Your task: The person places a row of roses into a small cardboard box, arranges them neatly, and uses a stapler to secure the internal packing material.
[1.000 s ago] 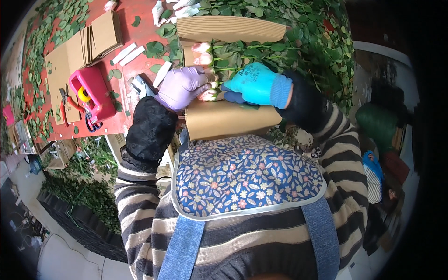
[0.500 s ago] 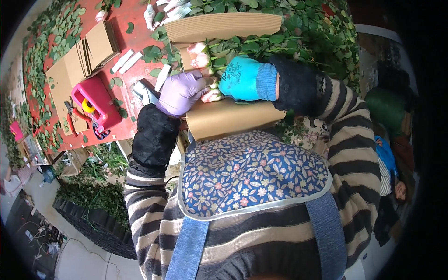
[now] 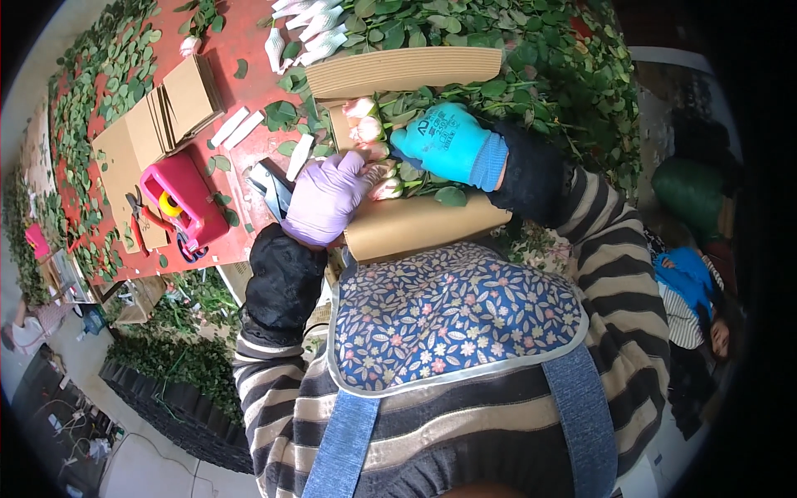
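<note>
Pink roses (image 3: 364, 129) lie in a row, heads to the left, inside a folded sheet of brown corrugated cardboard (image 3: 432, 228). My left hand (image 3: 328, 195), in a purple glove, is closed on a rose (image 3: 386, 189) at the near end of the row, its fingertips at the petals. My right hand (image 3: 448, 145), in a bright blue glove, is over the stems just right of the heads. Its fingers curl downward, and what they hold is hidden beneath the glove. Green leaves (image 3: 451, 197) show below that hand.
On the red table (image 3: 237, 178) stand a pink tape dispenser (image 3: 187, 199), red-handled pliers (image 3: 141, 224), a stapler (image 3: 270, 187) and folded cardboard (image 3: 178, 108). White netted buds (image 3: 320, 33) lie at the back. Leafy stems (image 3: 548, 91) cover the right side. A person in blue (image 3: 689, 282) is at far right.
The view has shifted, so the table things sit a little farther right and lower. My right hand has turned and drawn back from the rose heads, baring more of them. My left hand stays at the roses.
</note>
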Demonstrator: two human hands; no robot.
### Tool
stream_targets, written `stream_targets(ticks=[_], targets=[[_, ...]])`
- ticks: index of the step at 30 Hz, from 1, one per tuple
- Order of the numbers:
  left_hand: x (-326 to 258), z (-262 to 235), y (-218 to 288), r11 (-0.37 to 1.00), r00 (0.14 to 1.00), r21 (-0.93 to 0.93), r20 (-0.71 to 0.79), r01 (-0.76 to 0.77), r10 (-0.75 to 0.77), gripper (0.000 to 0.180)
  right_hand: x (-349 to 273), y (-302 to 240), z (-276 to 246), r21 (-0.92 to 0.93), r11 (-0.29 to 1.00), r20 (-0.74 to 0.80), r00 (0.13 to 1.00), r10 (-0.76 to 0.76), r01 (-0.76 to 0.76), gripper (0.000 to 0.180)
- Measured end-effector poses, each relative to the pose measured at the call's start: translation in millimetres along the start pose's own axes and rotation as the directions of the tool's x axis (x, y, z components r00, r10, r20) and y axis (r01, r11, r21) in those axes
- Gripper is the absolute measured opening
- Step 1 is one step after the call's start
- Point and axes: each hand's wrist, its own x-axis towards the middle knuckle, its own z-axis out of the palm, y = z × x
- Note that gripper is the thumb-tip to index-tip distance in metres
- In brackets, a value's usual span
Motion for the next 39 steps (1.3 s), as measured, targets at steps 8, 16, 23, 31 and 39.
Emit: stream_targets(ticks=[8,16,23,31,39], targets=[[-3.6,5.0,-4.8,0.98,0.998,0.193,0.033,-0.053,0.047,0.032,-2.2,2.5,-17.0,0.051,0.998,-0.246,0.968,0.044,-0.032,0.014],[-1.0,-3.6,5.3,0.996,0.991,0.018,0.093,0.089,-0.091,0.049,11.2,2.8,-7.3,-0.06,0.994,-0.048,0.995,0.088,-0.091,0.019],[-2.7,0.0,-10.9,0.954,0.987,0.251,0.056,-0.162,0.152,0.058,14.8,4.9,-6.0,-0.095,0.98,-0.261,0.954,0.144,-0.174,0.028],[4.2,-6.1,-2.6,0.973,0.969,0.093,0.147,-0.213,0.198,0.031,19.6,24.7,40.5,0.265,0.954,-0.676,0.733,0.078,0.142,0.02],[11.2,-22.0,-33.4,0.898,0.903,0.164,0.22,-0.408,0.37,0.043,32.4,27.5,18.1,0.212,0.977,-0.664,0.733,0.148,-0.005,0.016]])
